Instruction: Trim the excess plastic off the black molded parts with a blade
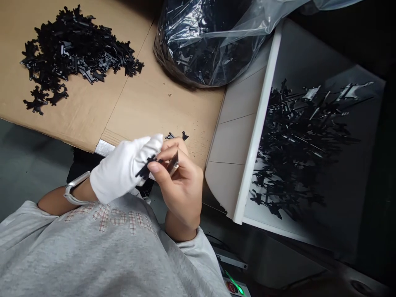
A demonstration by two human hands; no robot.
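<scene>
My left hand [123, 167], in a white glove, is closed around a small black plastic part [144, 171] with notched edges. The bare thumb and index finger of my right hand [182, 185] meet the end of this part. A short, pointed metal blade [173, 164] is tucked in the curled fingers of my right hand; its handle is mostly hidden. Just beyond my hands, more black plastic parts [170, 136] lie on the cardboard, partly covered by my fingers.
A large heap of black plastic parts [74, 49] lies on the cardboard-covered table [89, 111] at the left. At the back stands a clear plastic bag [213, 49] full of dark parts. On the right, a white-walled bin [260, 111] holds many black parts [297, 144].
</scene>
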